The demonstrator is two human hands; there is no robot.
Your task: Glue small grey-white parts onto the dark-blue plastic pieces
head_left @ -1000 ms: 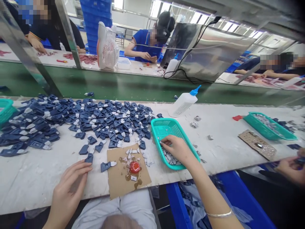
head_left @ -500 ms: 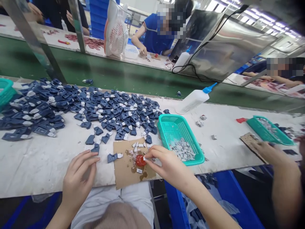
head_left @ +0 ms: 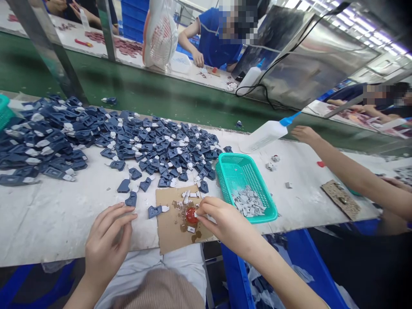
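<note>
My right hand (head_left: 215, 216) pinches a small light-grey plastic piece (head_left: 195, 214) at a red cap (head_left: 191, 215) that looks wet inside. The cap sits on a piece of brown cardboard (head_left: 167, 240) spotted with wet stains. Several small grey-white pieces (head_left: 191, 229) lie around it. My left hand (head_left: 111, 240) rests at the table's front with fingers loosely bent and apart, holding nothing. Its fingertips are close to a dark-blue plastic part (head_left: 131, 199); whether they touch is unclear. Another blue part with a white end (head_left: 157, 211) lies at the cardboard's left edge.
A large heap of blue parts (head_left: 154, 146) covers the back left. Right of the cardboard stand a green basket (head_left: 273, 212) of grey pieces and a tilted white bottle with a blue nozzle (head_left: 268, 134). A co-worker's arm (head_left: 350, 167) reaches in at right, above another cardboard piece (head_left: 339, 199).
The co-worker's arm at right has reached toward the back, near the bottle. My hands hold nearly the same pose; the view has shifted slightly.
</note>
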